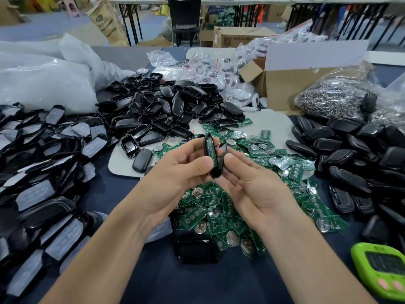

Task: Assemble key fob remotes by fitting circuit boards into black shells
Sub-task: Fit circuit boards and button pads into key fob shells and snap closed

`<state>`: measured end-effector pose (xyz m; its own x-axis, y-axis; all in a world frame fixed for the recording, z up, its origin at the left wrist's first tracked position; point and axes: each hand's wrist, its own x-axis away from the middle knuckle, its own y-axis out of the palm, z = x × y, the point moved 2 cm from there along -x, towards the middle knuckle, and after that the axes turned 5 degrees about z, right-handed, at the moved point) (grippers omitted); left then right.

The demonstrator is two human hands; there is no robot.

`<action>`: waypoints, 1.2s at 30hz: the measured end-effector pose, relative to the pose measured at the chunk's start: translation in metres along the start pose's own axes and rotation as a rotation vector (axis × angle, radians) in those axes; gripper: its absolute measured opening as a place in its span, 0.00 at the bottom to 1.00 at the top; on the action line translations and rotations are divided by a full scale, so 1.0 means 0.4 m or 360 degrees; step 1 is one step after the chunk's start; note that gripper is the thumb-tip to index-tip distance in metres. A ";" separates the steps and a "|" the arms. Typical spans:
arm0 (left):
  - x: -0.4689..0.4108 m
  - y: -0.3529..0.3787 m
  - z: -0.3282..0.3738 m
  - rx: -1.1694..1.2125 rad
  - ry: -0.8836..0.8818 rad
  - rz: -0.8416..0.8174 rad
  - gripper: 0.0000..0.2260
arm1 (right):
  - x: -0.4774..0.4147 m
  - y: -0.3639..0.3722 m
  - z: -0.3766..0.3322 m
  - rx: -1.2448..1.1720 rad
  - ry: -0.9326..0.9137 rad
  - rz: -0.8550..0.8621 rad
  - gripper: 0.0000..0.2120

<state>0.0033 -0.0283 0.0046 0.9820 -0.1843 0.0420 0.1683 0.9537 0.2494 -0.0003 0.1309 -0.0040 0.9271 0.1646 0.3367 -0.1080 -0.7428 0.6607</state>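
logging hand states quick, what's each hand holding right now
left hand: pinches the black plastic key fob shell with a green circuit board in it.
right hand: pinches the same shell's other side.

Black shells (166,110), green circuit boards (219,216), lime-green timer (381,270)

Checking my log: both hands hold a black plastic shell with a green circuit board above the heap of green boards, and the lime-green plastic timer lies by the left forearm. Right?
One slip: the head view shows the lime-green plastic timer by the right forearm. The left hand and right hand do hold the black plastic shell with its green circuit board.
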 end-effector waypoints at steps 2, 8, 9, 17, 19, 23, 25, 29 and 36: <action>-0.002 -0.003 -0.001 -0.0016 0.0003 0.0028 0.23 | -0.004 -0.004 -0.002 0.0192 -0.0052 0.0018 0.20; 0.001 -0.010 -0.001 -0.0040 -0.0012 0.0021 0.20 | -0.004 -0.020 -0.028 0.0302 -0.0113 -0.0021 0.25; 0.001 -0.012 0.000 -0.0048 -0.0013 0.0046 0.19 | -0.005 -0.020 -0.032 0.0305 -0.0156 -0.0002 0.24; 0.001 -0.007 -0.013 -0.0518 0.0038 0.0310 0.18 | -0.006 -0.008 -0.011 0.0585 -0.0340 -0.0039 0.17; 0.002 -0.007 -0.010 -0.0550 0.0065 0.0329 0.19 | -0.009 -0.006 -0.004 0.0720 -0.0445 -0.0011 0.19; 0.006 -0.009 -0.006 -0.0579 0.0111 0.0469 0.19 | -0.009 -0.002 0.008 0.1046 -0.0635 0.0019 0.21; 0.007 -0.012 -0.006 -0.0559 0.0101 0.0541 0.21 | -0.008 -0.001 0.010 0.1113 -0.0680 0.0034 0.21; 0.005 -0.016 -0.006 -0.0561 0.0067 0.0495 0.22 | -0.005 -0.005 0.002 0.1244 -0.0801 0.0047 0.20; 0.003 -0.027 -0.011 -0.0609 0.0064 0.0378 0.20 | -0.003 0.003 -0.001 0.1453 -0.0887 -0.0016 0.26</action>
<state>0.0031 -0.0378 -0.0022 0.9985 0.0525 0.0152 -0.0499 0.9891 -0.1387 -0.0017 0.1303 -0.0032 0.9847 0.0251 -0.1726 -0.0044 -0.9857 -0.1685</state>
